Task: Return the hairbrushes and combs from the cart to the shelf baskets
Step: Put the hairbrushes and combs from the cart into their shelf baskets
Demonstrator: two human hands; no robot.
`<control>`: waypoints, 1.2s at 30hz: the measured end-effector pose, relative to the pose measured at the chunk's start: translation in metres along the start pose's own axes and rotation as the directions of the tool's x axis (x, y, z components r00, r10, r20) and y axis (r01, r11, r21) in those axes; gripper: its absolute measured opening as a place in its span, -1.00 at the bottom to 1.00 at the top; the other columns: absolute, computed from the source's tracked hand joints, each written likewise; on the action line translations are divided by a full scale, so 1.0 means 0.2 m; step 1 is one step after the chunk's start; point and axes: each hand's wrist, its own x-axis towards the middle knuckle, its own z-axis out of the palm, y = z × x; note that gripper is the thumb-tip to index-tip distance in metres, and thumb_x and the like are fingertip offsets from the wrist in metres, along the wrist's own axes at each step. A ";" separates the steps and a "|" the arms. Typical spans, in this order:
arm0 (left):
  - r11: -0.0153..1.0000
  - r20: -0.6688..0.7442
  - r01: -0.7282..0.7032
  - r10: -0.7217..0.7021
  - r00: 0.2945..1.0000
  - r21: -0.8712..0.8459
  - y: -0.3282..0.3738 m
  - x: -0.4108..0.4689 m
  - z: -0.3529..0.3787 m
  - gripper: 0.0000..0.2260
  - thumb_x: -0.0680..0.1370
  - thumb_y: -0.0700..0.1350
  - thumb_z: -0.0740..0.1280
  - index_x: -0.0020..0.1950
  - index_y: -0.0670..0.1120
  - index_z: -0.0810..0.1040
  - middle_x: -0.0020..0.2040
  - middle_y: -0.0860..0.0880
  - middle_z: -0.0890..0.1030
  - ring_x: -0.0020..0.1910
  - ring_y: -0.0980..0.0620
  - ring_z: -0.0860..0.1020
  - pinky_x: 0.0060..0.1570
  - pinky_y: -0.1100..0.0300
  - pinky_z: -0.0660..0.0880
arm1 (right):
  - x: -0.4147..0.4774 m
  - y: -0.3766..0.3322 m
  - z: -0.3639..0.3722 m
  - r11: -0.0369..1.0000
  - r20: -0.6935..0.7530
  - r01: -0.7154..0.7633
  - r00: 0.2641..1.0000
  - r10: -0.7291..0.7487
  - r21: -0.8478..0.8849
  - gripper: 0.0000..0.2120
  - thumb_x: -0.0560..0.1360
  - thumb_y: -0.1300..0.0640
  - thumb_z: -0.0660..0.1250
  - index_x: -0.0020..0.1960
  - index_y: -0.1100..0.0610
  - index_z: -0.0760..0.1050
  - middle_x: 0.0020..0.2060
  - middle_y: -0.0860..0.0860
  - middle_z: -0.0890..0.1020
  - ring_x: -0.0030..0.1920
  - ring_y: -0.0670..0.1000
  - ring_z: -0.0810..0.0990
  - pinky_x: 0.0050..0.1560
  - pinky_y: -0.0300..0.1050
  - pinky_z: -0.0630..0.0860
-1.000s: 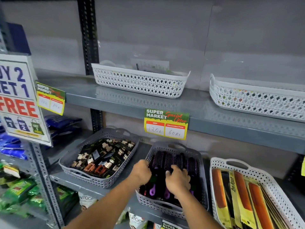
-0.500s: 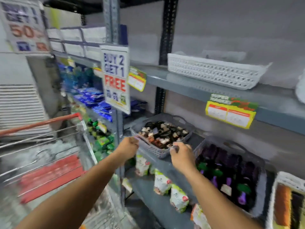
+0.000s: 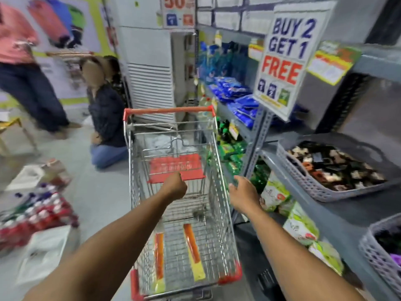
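Observation:
A wire shopping cart (image 3: pixel 217 161) with red trim stands in front of me. Two orange combs in yellow packs lie on its floor, one on the left (image 3: pixel 159 257) and one on the right (image 3: pixel 192 246). My left hand (image 3: pixel 174 187) hangs over the cart's middle with its fingers curled and nothing in it. Beside the cart's right rim, my right hand (image 3: pixel 244 194) is empty with fingers slightly spread. On the shelf to the right sits a grey basket of hair clips (image 3: pixel 303 181). The grey brush basket (image 3: pixel 373 257) shows at the lower right edge.
A "Buy 2 Get 1 Free" sign (image 3: pixel 286 57) juts out from the shelf upright. Snack packets (image 3: pixel 299 227) fill the shelf below the baskets. A person (image 3: pixel 104 114) kneels on the floor beyond the cart and another person (image 3: pixel 23 68) walks at far left. Bottles (image 3: pixel 36 211) lie on the floor at left.
My view has swung left from the shelf baskets to the cart. Both hands left the brush basket and now hover over the cart, empty.

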 end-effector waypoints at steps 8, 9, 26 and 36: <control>0.986 0.050 0.140 -0.145 0.988 0.091 -0.51 0.27 0.30 -0.52 0.54 -0.26 0.23 0.47 -0.20 0.25 0.42 -0.25 0.37 0.38 -0.22 0.39 0.37 -0.09 0.37 | 0.17 0.04 0.48 0.993 0.222 0.025 0.975 0.001 -0.113 -0.64 0.60 0.15 0.15 0.36 0.27 0.34 0.44 0.17 0.36 0.42 0.16 0.33 0.38 0.02 0.29; 0.984 0.054 0.157 -0.162 0.985 0.090 -0.58 0.31 0.35 -0.56 0.54 -0.22 0.23 0.42 -0.17 0.29 0.40 -0.24 0.40 0.32 -0.22 0.44 0.32 -0.11 0.42 | 0.19 0.04 0.53 0.993 0.244 0.023 0.970 0.007 -0.120 -0.59 0.61 0.15 0.14 0.42 0.25 0.29 0.49 0.14 0.29 0.47 0.13 0.27 0.43 0.01 0.23; 0.840 0.220 0.542 -0.535 0.816 0.032 -1.06 0.38 0.78 -0.59 0.58 -0.26 0.17 0.44 -0.20 0.31 0.33 -0.25 0.48 0.26 -0.24 0.48 0.17 0.00 0.43 | 0.33 0.40 1.26 0.966 0.504 -0.161 0.828 0.245 -0.204 -0.41 0.53 0.31 0.22 0.52 0.01 0.20 0.32 0.15 0.52 -0.27 0.00 0.45 -0.34 -0.09 0.51; 0.739 0.275 0.671 -0.658 0.701 0.057 -1.23 0.29 1.13 -0.50 0.53 -0.27 0.25 0.47 -0.16 0.26 0.22 -0.23 0.53 0.13 -0.19 0.56 0.14 -0.06 0.54 | 0.29 0.58 1.54 0.917 0.555 -0.226 0.739 0.382 -0.329 -0.54 0.54 0.25 0.27 0.42 0.17 0.31 0.24 0.23 0.55 0.16 0.26 0.57 0.08 0.04 0.56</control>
